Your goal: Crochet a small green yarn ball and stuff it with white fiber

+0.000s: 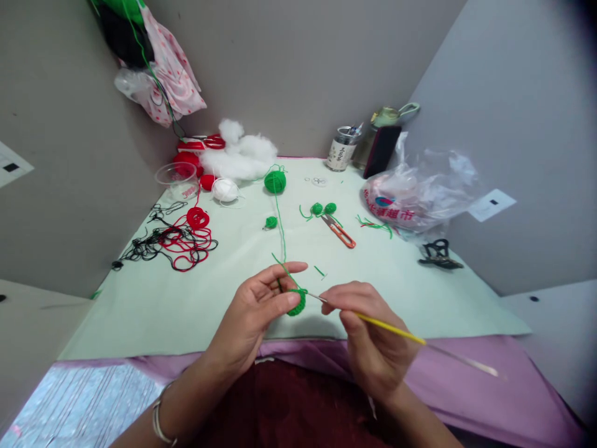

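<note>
Between the thumb and fingers of my left hand [254, 308] is a small round green crochet piece [297, 303], held over the table's front part. A green yarn strand [282, 233] runs from this hand back to a green yarn ball [275, 182]. My right hand [373, 326] is closed round a crochet hook [389, 327] with a yellow grip and metal ends. The hook's tip meets the upper right edge of the green piece. Whether a loop sits on the tip is too small to tell.
Orange-handled thread snips [339, 231] lie beyond my hands, beside two small green crocheted balls [317, 209]. Tangled black yarn [144, 244] and red yarn [198, 219] spread at left. White stuffing [242, 155] lies at the back; a plastic bag [420, 193] and black hair claw [438, 254] are at right.
</note>
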The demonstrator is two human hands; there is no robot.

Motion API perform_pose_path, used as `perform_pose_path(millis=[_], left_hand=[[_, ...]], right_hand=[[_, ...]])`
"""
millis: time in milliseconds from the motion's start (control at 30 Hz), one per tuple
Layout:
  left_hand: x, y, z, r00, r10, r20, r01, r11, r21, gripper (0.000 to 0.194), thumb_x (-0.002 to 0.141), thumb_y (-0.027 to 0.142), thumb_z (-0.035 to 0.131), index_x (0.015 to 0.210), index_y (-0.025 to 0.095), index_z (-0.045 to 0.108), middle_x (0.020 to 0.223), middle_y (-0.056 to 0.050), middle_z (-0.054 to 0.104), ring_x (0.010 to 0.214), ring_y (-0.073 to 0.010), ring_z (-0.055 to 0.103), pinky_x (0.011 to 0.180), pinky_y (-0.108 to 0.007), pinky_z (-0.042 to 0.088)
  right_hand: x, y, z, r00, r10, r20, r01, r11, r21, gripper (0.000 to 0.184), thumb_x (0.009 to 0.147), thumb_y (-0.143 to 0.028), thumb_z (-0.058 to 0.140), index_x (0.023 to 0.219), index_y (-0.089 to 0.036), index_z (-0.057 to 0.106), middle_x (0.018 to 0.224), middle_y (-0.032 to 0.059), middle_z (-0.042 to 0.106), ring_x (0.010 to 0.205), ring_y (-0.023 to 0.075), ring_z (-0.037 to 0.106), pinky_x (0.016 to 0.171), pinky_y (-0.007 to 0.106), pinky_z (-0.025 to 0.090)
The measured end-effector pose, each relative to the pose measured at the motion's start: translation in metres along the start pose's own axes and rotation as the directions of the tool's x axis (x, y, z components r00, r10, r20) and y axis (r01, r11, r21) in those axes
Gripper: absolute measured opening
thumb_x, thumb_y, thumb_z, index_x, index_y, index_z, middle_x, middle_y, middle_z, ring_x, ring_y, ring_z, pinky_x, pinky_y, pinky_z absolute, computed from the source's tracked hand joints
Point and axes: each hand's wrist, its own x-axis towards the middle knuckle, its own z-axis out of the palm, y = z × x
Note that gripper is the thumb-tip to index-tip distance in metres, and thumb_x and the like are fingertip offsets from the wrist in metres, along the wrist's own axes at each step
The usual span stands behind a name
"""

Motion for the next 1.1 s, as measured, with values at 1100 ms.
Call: perform_pose_path(millis=[1100], left_hand=[[0.002,-0.007,0.003,0.998,0.008,0.060,-0.002,0.996,-0.094,0.042,0.080,0.027,0.087,0.121,0.027,0.080,0.088,0.001,0.064,0.080,-0.0094,0.057,0.079,-0.020,0.047]], right_hand=[[0.012,0.002,0.011,0.960,0.273,-0.059,-0.230,0.893,0.386,0.018,0.103,-0.025,0.062,0.098,-0.025,0.080,0.088,0.0033,0.073,0.074,0.0149,0.065,0.064,0.028,0.053]])
